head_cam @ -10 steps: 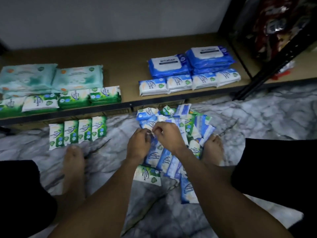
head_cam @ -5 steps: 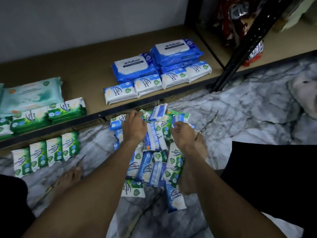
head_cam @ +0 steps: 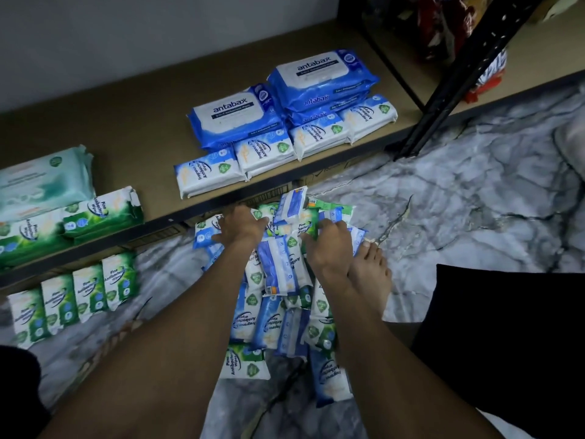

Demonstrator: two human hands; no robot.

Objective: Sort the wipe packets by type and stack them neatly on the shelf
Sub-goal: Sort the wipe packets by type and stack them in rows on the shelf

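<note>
- Left hand (head_cam: 242, 228) and right hand (head_cam: 329, 242) rest on the mixed pile (head_cam: 278, 280); whether either grip is closed is unclear.
- Sorted green packets (head_cam: 76, 296) lie well left of the left grip, likely staged for the shelf (head_cam: 133, 122).

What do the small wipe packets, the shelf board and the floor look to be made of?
Small packets: thin glossy plastic film, judging by printed wrappers, sheen and crimped ends.
Shelf board: matte tan, likely fibreboard or particleboard, plain with no grain showing; its front edge is dark, possibly metal.
Floor: grey-white marble pattern; stone, tile or printed vinyl cannot be told apart.
</note>
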